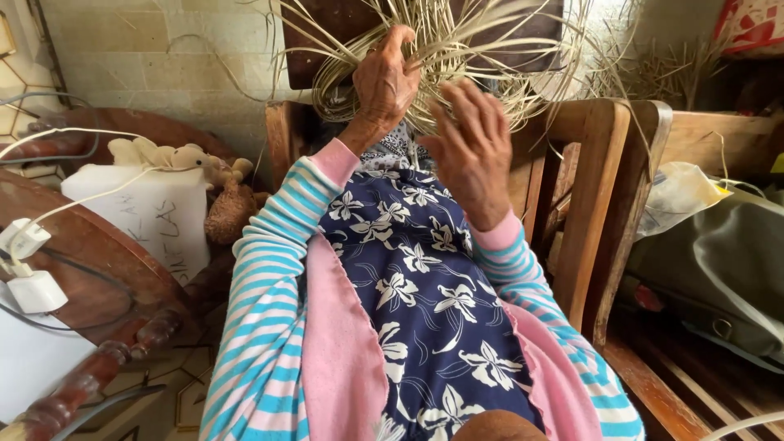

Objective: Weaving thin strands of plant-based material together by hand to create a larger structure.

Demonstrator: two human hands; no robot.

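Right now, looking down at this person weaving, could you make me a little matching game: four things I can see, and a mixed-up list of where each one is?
Things:
1. left hand
2. right hand
3. stuffed toy
4. white plugs

Places:
A. on the round wooden table at the left edge
B. lying on top of a white box
C. fingers spread, just below the straw
D. gripping the bundle of pale straw strips

Pairs: 1-D, 2-C, 3-B, 4-A
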